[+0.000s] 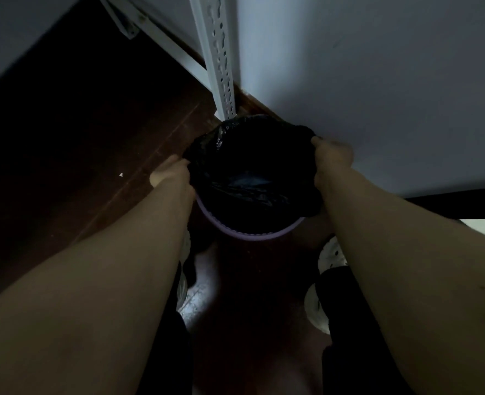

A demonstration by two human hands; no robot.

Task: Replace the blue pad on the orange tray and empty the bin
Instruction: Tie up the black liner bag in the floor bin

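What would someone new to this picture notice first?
Dead centre, the left hand and right hand each grip the edge of the black bag lining a purple-rimmed bin. Just behind it, a white slotted post rises from the dark floor.

Dark wooden floor [93, 155] under purple-rimmed bin [249, 238], white post [219, 61]

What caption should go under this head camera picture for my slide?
Left hand and right hand grip the black bag lining the purple-rimmed bin.
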